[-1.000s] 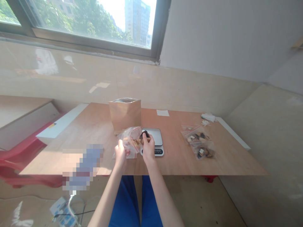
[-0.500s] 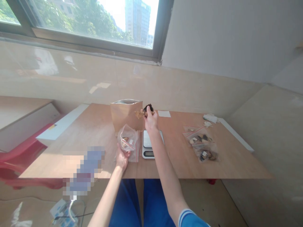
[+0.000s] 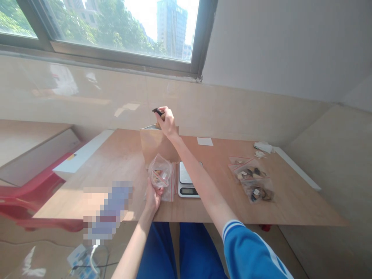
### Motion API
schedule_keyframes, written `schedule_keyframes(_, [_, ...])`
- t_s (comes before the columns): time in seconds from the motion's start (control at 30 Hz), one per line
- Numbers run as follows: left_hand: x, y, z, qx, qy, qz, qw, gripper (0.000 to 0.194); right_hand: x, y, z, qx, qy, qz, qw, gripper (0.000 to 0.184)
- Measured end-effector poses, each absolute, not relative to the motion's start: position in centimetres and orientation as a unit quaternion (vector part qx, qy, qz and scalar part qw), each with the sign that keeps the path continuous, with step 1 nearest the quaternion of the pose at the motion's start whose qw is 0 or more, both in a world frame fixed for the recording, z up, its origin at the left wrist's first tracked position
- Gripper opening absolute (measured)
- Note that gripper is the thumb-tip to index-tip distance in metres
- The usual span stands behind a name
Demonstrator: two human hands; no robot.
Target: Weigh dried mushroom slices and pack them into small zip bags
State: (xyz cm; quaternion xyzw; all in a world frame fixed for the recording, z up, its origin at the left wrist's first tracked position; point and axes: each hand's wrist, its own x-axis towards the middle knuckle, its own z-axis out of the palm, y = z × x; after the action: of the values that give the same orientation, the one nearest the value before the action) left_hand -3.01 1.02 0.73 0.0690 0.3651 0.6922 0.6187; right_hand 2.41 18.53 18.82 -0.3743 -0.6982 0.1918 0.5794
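Note:
My right hand [image 3: 167, 123] is raised over the mouth of a standing kraft paper pouch [image 3: 158, 145] with a silver lining. Its fingers pinch a dark dried piece [image 3: 158, 112], and a tan piece shows beneath them. My left hand [image 3: 153, 198] is low at the table's front, gripping a clear zip bag [image 3: 160, 171] that holds a few brown pieces. Behind that bag, a digital kitchen scale [image 3: 187, 182] sits with its pan partly hidden by my right forearm.
Several zip bags of dried pieces [image 3: 252, 180] lie on the plywood table [image 3: 290, 211] to the right. Farther back are a white paper slip [image 3: 205, 141] and white scraps [image 3: 263, 147]. A red plastic chair [image 3: 29, 201] stands left, and cables lie on the floor below.
My right hand has risen off the scale and moved left, carrying the dark piece over the kraft pouch. My left hand still grips the zip bag, and nothing else has shifted.

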Motion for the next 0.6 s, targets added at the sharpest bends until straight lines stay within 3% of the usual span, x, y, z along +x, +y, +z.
schedule_keyframes(0.1, [-3.0, 1.1, 0.6, 0.075, 0.373, 0.695, 0.61, 0.028, 2.4, 17.9, 17.9, -0.361, -0.757, 0.212, 0.502, 0.008])
schedule_keyframes(0.43, [-2.9, 1.0, 1.0, 0.092, 0.381, 0.688, 0.61, 0.03, 3.9, 17.7, 19.1, -0.321, -0.841, 0.236, 0.365, 0.007])
schedule_keyframes(0.5, [-2.9, 0.9, 1.1, 0.099, 0.38, 0.686, 0.612, 0.031, 4.3, 17.7, 18.9, -0.327, -0.831, 0.254, 0.372, 0.014])
schedule_keyframes(0.6, [-2.9, 0.8, 1.1, 0.112, 0.376, 0.684, 0.615, 0.031, 4.7, 17.4, 18.4, -0.366, -0.732, 0.339, 0.465, 0.021])
